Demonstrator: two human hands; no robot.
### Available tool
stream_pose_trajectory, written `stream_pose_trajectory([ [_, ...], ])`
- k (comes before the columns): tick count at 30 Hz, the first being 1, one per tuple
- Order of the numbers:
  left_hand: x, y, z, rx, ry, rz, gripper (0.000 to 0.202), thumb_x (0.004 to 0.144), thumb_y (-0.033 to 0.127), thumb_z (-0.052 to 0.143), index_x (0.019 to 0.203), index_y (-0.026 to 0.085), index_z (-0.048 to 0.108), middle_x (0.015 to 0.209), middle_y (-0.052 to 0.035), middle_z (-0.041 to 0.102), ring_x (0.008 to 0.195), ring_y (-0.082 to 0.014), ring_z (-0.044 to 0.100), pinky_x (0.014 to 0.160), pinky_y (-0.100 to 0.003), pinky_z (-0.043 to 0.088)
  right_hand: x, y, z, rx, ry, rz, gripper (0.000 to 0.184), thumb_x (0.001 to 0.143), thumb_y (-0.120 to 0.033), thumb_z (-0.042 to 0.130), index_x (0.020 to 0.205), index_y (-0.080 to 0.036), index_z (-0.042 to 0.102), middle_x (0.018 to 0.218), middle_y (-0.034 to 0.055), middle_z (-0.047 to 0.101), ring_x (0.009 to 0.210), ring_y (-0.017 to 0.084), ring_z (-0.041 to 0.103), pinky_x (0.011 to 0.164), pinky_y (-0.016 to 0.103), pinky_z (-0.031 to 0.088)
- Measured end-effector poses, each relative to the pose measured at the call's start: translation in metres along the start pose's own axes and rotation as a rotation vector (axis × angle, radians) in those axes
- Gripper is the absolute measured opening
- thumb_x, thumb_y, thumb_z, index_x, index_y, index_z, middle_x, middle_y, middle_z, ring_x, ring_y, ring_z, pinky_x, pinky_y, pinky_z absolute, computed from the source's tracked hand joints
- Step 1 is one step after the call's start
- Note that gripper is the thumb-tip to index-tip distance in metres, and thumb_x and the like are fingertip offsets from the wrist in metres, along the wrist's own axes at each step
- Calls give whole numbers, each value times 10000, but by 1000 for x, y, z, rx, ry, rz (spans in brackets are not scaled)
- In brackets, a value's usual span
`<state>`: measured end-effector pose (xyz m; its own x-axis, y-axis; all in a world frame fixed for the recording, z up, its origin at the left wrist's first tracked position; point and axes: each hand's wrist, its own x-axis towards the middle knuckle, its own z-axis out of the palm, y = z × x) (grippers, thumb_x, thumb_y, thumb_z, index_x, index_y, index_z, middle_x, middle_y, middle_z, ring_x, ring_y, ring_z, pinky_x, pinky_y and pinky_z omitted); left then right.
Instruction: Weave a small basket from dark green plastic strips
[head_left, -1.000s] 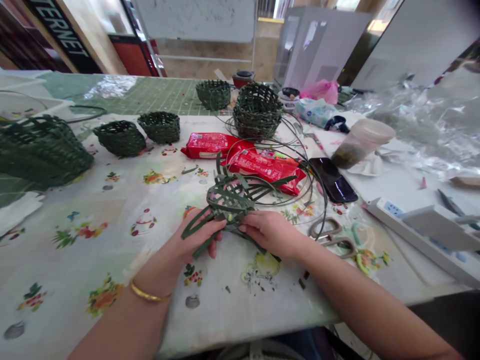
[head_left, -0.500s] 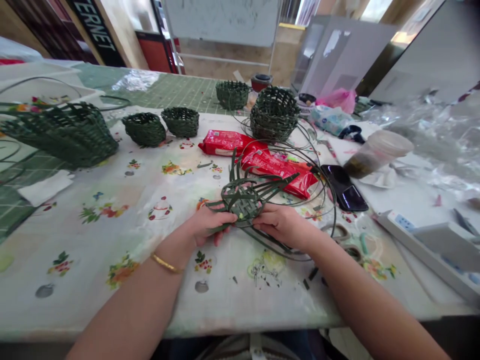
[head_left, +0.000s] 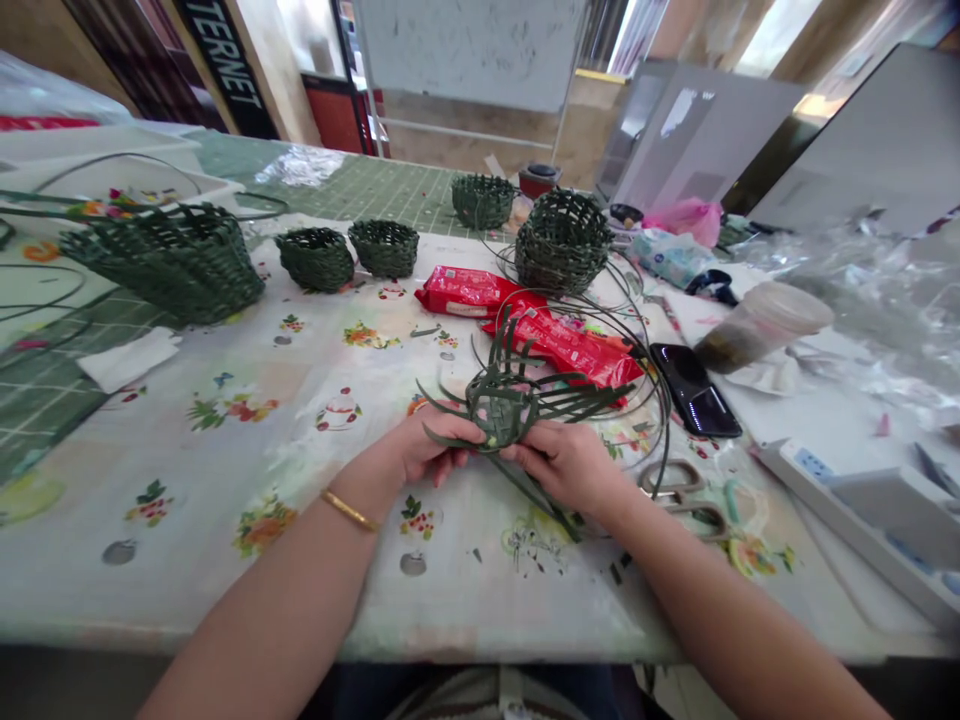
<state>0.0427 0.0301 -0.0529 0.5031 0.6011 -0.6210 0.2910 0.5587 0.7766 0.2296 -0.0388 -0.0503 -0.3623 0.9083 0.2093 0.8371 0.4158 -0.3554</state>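
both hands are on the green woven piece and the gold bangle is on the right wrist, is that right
Not quite: the gold bangle is on the left wrist, not the right, as the head view shows. The rest stands: the left hand and right hand are both on the green woven piece.

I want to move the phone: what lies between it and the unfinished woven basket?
Head view: a red packet and looped green strips separate the unfinished woven basket from the black phone.
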Motion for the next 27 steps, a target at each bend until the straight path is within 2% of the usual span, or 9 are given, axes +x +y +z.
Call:
stream_pose_trajectory([
  [4, 4, -4, 6, 61, 90, 31, 120, 618, 221, 567, 546, 127, 555, 353, 27, 493, 196, -89, 368, 201, -185, 258, -2, -17, 2, -195, 4, 23, 410, 884, -405, 422, 609, -165, 610, 584, 17, 602, 510, 96, 500, 484, 239, 225],
  [7, 5, -4, 8, 92, 91, 45, 142, 602, 221, 569, 504, 121, 550, 341, 25, 482, 188, -86, 355, 197, -187, 242, -2, -22, 2, -181, 6, 25, 402, 874, -373, 427, 568, -166, 584, 549, 4, 566, 478, 83, 443, 478, 248, 191],
  [12, 4, 0, 3, 44, -10, 0, 183, 632, 258, 575, 516, 117, 559, 337, 13, 489, 197, -93, 379, 204, -189, 262, 1, -16, 0, 163, -33, 273, 491, 827, -474, 462, 450, -160, 434, 444, -42, 344, 438, 67, 292, 440, 228, 176],
  [15, 2, 1, 1, 29, -54, 40, 210, 667, 300, 592, 572, 113, 576, 357, 13, 502, 220, -91, 403, 223, -187, 308, 3, -9, 1, 434, -121, 406, 505, 784, -531, 496, 446, -171, 389, 423, -55, 295, 429, 64, 260, 417, 217, 181],
  [19, -1, 0, -2, 27, -138, 81, 248, 701, 354, 595, 655, 111, 578, 423, -1, 548, 277, -111, 484, 270, -196, 373, 2, -6, 4, 585, -185, 450, 487, 770, -536, 511, 460, -172, 421, 419, -59, 309, 419, 64, 270, 419, 213, 205],
  [21, -2, -1, -4, 42, -181, 84, 228, 707, 338, 583, 654, 119, 550, 453, -14, 570, 315, -144, 538, 298, -215, 409, 1, -8, 4, 547, -151, 453, 442, 749, -534, 539, 507, -168, 488, 448, -51, 357, 441, 75, 305, 431, 210, 223],
  [23, -3, -3, -6, 58, -200, 107, 173, 698, 296, 585, 681, 132, 532, 472, -10, 584, 350, -166, 572, 326, -229, 438, -1, -11, 3, 471, -97, 433, 346, 739, -502, 565, 645, -170, 591, 513, -34, 453, 487, 97, 373, 464, 211, 265],
  [25, -3, -4, -7, 67, -180, 135, 133, 685, 256, 587, 711, 140, 527, 470, 6, 583, 352, -161, 569, 336, -230, 443, -2, -14, 2, 401, -71, 380, 281, 766, -449, 548, 776, -184, 640, 587, -12, 531, 542, 119, 434, 510, 219, 302],
  [27, -3, -5, -7, 74, -148, 139, 126, 686, 248, 580, 704, 133, 531, 458, 5, 579, 336, -149, 553, 335, -224, 431, -1, -14, 2, 377, -102, 325, 267, 808, -407, 499, 789, -189, 652, 613, -4, 555, 571, 127, 458, 535, 224, 313],
])
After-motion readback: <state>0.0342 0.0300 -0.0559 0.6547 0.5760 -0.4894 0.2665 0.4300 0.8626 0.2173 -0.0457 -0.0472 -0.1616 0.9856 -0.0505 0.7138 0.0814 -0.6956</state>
